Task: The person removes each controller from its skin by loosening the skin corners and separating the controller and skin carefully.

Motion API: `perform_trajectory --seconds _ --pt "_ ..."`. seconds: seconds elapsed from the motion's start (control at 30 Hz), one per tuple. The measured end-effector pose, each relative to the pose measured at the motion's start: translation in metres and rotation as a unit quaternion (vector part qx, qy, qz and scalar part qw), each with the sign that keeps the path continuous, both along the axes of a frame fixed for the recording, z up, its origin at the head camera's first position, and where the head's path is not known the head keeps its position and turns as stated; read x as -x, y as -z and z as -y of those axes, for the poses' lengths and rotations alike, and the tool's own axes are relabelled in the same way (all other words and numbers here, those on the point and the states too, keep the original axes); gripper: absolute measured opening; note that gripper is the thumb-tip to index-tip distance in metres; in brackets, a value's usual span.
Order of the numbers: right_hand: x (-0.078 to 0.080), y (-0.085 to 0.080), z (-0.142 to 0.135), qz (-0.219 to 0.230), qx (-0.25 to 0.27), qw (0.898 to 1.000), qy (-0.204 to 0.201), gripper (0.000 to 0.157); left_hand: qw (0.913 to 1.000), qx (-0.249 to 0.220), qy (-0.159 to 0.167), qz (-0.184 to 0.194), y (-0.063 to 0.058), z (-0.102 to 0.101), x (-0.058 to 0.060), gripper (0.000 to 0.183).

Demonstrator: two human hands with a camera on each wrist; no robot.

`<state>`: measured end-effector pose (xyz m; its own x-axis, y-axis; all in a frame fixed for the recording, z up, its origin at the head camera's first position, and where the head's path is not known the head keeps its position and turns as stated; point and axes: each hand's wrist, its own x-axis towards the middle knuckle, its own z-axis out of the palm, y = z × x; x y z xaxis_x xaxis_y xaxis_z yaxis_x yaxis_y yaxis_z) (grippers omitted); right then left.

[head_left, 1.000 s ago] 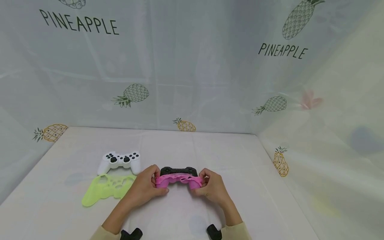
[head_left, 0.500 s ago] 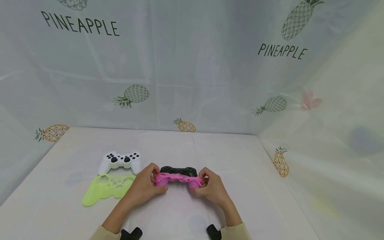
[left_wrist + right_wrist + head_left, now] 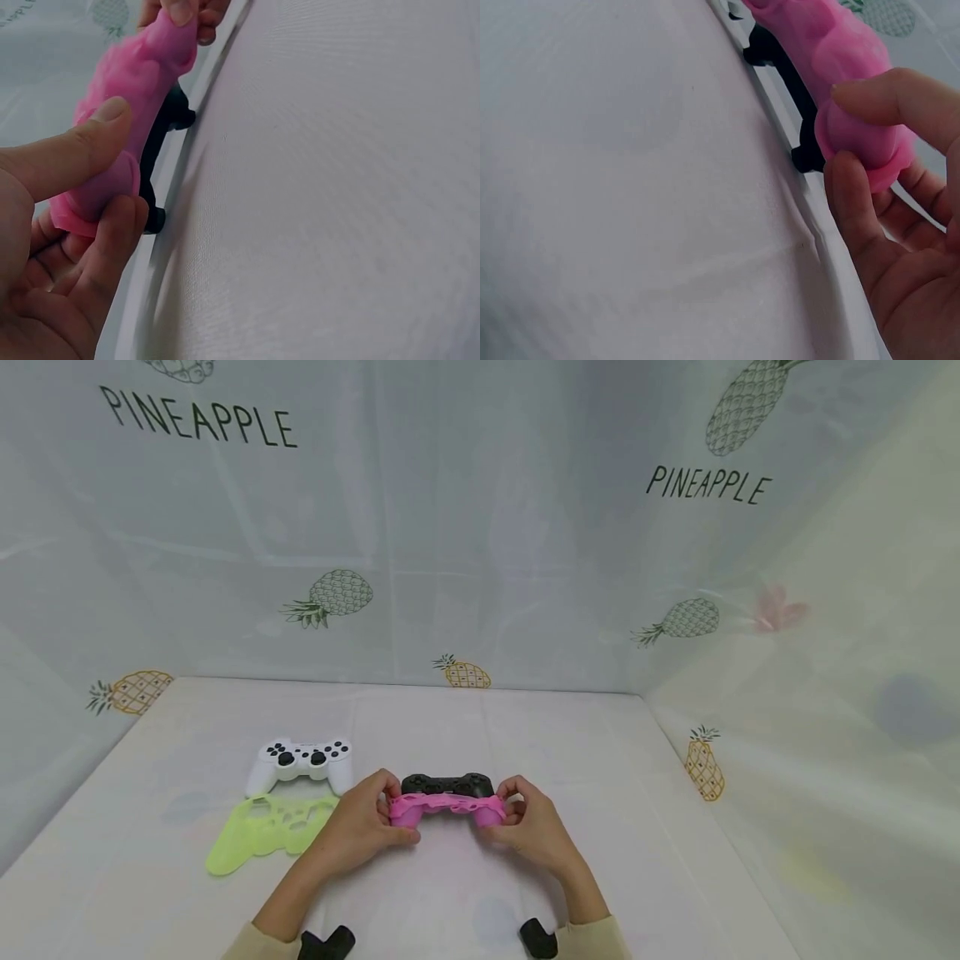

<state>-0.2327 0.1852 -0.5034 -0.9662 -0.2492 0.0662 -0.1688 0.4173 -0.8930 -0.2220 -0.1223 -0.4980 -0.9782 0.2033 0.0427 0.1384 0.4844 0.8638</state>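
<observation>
A black game controller (image 3: 446,785) is partly inside a pink silicone controller cover (image 3: 448,803), its black top edge showing above the pink. My left hand (image 3: 366,818) pinches the cover's left grip between thumb and fingers. On the other side my right hand (image 3: 536,827) pinches the right grip the same way. In the left wrist view the thumb lies on the pink cover (image 3: 142,82) with fingertips curled at its rim. The right wrist view shows the thumb and fingers around the end of the pink cover (image 3: 862,139), black controller parts (image 3: 799,82) sticking out beyond it.
Left of my hands lies a white game controller (image 3: 300,762) on the white-covered table (image 3: 600,827). A yellow-green silicone cover (image 3: 270,835) lies just in front of it, partly behind my left forearm. A pineapple-print curtain (image 3: 480,527) hangs behind the table and along its sides.
The pink cover and black controller tilt slightly, with small shifts of both hands. Both hands keep their hold; the white controller and yellow-green cover stay put.
</observation>
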Motion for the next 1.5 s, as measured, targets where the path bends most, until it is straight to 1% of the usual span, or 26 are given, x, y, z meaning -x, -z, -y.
perform_trajectory --seconds 0.1,0.23,0.4,0.53,0.8,1.13,1.33,1.5 --pt "-0.001 -0.001 -0.002 0.006 -0.003 1.000 -0.003 0.048 0.9999 -0.002 0.014 -0.001 0.000 0.001 0.000 0.061" --pt "-0.001 -0.003 -0.003 0.008 -0.018 1.000 -0.008 0.049 0.9997 -0.004 0.022 -0.004 0.002 0.002 0.000 0.060" --pt "0.000 -0.004 -0.002 0.004 -0.036 0.999 -0.016 0.049 0.9993 0.009 0.027 -0.023 0.006 0.002 0.002 0.057" --pt "0.000 -0.003 -0.002 0.000 -0.041 0.999 -0.014 0.050 0.9989 0.025 0.021 -0.035 0.007 0.001 0.003 0.055" --pt "-0.001 -0.003 -0.001 0.003 -0.032 0.999 -0.001 0.050 0.9995 0.019 0.008 -0.025 0.006 -0.003 0.003 0.055" --pt "-0.001 -0.003 0.000 -0.007 -0.053 0.998 0.019 0.047 0.9979 0.036 0.004 -0.053 0.004 -0.008 0.004 0.051" --pt "0.000 -0.003 0.000 -0.008 -0.047 0.998 0.032 0.046 0.9970 0.045 -0.005 -0.062 -0.001 -0.011 0.003 0.051" --pt "0.000 -0.004 0.002 -0.008 -0.045 0.998 0.043 0.046 0.9956 0.063 -0.016 -0.067 -0.004 -0.015 0.003 0.050"
